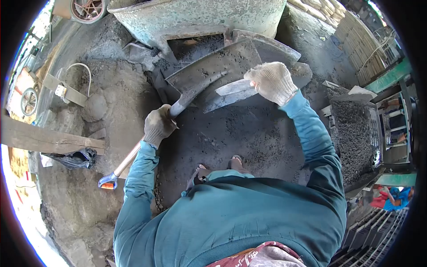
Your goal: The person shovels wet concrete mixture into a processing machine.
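Note:
My left hand point(158, 125), in a dirty work glove, grips the shaft of a shovel point(209, 73) just below its wide grey blade. The blade is raised and tilted, with dark wet mortar stuck to it. The wooden shaft runs down left to an orange-and-blue handle point(108, 181). My right hand point(272, 82), in a white knit glove, holds a trowel point(229, 93) whose blade lies against the shovel blade. Both arms wear teal sleeves.
A large green mixer drum point(195, 18) stands behind the shovel. Dark mortar covers the ground point(231, 138) by my feet. A block mould filled with dark mix point(353, 133) sits at right. A wooden plank point(44, 140) and a wheel point(29, 101) lie at left.

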Tool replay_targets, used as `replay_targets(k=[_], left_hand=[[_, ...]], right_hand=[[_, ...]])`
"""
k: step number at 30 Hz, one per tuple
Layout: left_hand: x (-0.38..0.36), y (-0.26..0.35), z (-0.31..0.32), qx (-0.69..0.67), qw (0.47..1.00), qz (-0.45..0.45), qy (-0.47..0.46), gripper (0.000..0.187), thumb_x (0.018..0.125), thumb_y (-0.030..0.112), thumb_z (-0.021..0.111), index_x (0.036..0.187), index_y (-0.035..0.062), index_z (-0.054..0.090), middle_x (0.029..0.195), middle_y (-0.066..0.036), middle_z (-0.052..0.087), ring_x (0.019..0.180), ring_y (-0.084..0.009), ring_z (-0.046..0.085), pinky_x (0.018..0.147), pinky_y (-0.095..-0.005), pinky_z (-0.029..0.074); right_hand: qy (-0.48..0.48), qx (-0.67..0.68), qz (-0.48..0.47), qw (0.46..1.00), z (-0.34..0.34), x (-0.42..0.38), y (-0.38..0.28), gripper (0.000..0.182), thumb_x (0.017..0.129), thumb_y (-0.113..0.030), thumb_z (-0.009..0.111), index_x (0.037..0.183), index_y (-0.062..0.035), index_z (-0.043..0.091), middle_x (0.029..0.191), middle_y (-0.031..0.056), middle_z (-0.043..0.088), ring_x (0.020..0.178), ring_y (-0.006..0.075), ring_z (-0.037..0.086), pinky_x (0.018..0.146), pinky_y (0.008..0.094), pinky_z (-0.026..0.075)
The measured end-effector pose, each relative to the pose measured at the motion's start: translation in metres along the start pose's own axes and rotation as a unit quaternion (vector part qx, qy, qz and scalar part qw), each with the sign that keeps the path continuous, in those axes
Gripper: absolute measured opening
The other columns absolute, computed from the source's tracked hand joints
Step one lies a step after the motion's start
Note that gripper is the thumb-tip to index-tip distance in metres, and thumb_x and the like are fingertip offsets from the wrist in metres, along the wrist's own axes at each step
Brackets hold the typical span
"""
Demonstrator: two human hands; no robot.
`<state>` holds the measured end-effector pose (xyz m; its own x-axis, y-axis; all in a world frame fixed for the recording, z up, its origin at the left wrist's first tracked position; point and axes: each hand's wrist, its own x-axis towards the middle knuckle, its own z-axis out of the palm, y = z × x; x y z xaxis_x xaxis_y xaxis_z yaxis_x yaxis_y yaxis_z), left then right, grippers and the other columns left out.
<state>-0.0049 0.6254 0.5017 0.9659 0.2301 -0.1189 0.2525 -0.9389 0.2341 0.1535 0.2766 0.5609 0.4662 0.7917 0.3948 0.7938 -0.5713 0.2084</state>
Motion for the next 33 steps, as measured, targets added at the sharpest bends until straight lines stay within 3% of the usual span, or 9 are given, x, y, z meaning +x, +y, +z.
replay_targets(k=[2, 4, 9, 14, 16, 20, 24, 30, 33], left_hand=[[0.004, 0.004, 0.001, -0.011, 1.0, 0.021, 0.0, 0.036, 0.078, 0.027, 0.08, 0.111, 0.0197, 0.068, 0.097, -0.014, 0.074, 0.097, -0.0376, 0.071, 0.084, -0.0478, 0.056], [0.008, 0.014, 0.002, 0.007, 1.0, 0.026, 0.005, 0.035, 0.078, 0.027, 0.079, 0.111, 0.0196, 0.068, 0.096, -0.014, 0.074, 0.096, -0.0375, 0.071, 0.083, -0.0476, 0.056], [0.001, 0.008, 0.0, -0.01, 0.999, 0.037, 0.029, 0.031, 0.079, 0.026, 0.078, 0.107, 0.0188, 0.067, 0.092, -0.014, 0.073, 0.093, -0.0387, 0.071, 0.081, -0.0485, 0.056], [0.0, 0.029, 0.005, 0.008, 0.998, 0.053, 0.035, 0.029, 0.079, 0.024, 0.076, 0.105, 0.0176, 0.067, 0.091, -0.015, 0.073, 0.092, -0.0389, 0.071, 0.078, -0.0491, 0.056], [0.005, 0.027, 0.009, 0.013, 0.997, 0.054, 0.058, 0.029, 0.079, 0.024, 0.076, 0.105, 0.0166, 0.067, 0.09, -0.015, 0.073, 0.091, -0.0385, 0.071, 0.077, -0.0492, 0.056], [-0.005, 0.022, -0.001, -0.017, 0.997, 0.05, 0.062, 0.031, 0.078, 0.022, 0.076, 0.107, 0.015, 0.067, 0.092, -0.016, 0.073, 0.091, -0.0386, 0.071, 0.078, -0.0493, 0.056], [-0.008, 0.038, 0.006, -0.05, 0.997, 0.043, 0.044, 0.031, 0.078, 0.022, 0.077, 0.107, 0.0169, 0.068, 0.092, -0.016, 0.072, 0.092, -0.0389, 0.071, 0.079, -0.049, 0.055], [-0.005, 0.043, 0.025, -0.064, 0.997, 0.045, -0.014, 0.037, 0.078, 0.022, 0.079, 0.113, 0.0184, 0.068, 0.1, -0.015, 0.073, 0.099, -0.0373, 0.07, 0.083, -0.0472, 0.055], [-0.011, 0.045, 0.022, -0.052, 0.998, 0.018, -0.042, 0.039, 0.079, 0.022, 0.078, 0.116, 0.0151, 0.069, 0.103, -0.017, 0.073, 0.102, -0.0363, 0.07, 0.087, -0.045, 0.055]], right_hand=[[-0.051, 0.119, 0.042, 0.991, 0.026, 0.009, -0.024, 0.013, 0.088, -0.017, 0.06, 0.078, -0.0191, 0.069, 0.067, 0.0016, 0.067, 0.065, 0.0199, 0.07, 0.059, 0.0352, 0.057], [-0.085, 0.014, -0.012, 0.996, 0.035, 0.014, -0.063, 0.013, 0.09, -0.022, 0.061, 0.081, -0.0203, 0.07, 0.074, 0.0012, 0.07, 0.071, 0.0223, 0.072, 0.065, 0.0374, 0.058], [-0.245, 0.071, 0.126, 0.959, -0.025, -0.007, 0.007, 0.019, 0.085, -0.032, 0.065, 0.094, -0.0194, 0.076, 0.083, 0.0069, 0.072, 0.081, 0.0289, 0.072, 0.074, 0.0437, 0.057], [-0.263, 0.121, 0.127, 0.949, 0.01, 0.002, -0.051, 0.036, 0.089, -0.041, 0.064, 0.086, -0.008, 0.078, 0.083, 0.0187, 0.073, 0.086, 0.0374, 0.074, 0.074, 0.0475, 0.058], [-0.343, 0.045, 0.152, 0.926, -0.011, 0.001, -0.047, 0.033, 0.086, -0.043, 0.064, 0.087, -0.014, 0.078, 0.085, 0.015, 0.074, 0.083, 0.0356, 0.073, 0.075, 0.05, 0.056], [-0.258, 0.061, 0.139, 0.954, -0.037, -0.046, 0.023, 0.023, 0.083, -0.033, 0.069, 0.096, -0.018, 0.079, 0.094, 0.0097, 0.075, 0.089, 0.0316, 0.073, 0.076, 0.0451, 0.058], [-0.112, 0.147, 0.132, 0.974, -0.016, -0.038, -0.018, 0.022, 0.085, -0.035, 0.067, 0.091, -0.0192, 0.08, 0.085, 0.0129, 0.074, 0.083, 0.0344, 0.073, 0.071, 0.046, 0.058], [-0.237, 0.146, 0.15, 0.949, -0.011, -0.038, -0.051, 0.034, 0.088, -0.042, 0.064, 0.093, -0.012, 0.078, 0.085, 0.0162, 0.073, 0.083, 0.0357, 0.073, 0.075, 0.0453, 0.057], [-0.046, 0.254, 0.09, 0.962, 0.062, -0.101, -0.042, 0.03, 0.086, -0.037, 0.068, 0.097, -0.0107, 0.076, 0.091, 0.0129, 0.073, 0.087, 0.0338, 0.071, 0.078, 0.0426, 0.056]])
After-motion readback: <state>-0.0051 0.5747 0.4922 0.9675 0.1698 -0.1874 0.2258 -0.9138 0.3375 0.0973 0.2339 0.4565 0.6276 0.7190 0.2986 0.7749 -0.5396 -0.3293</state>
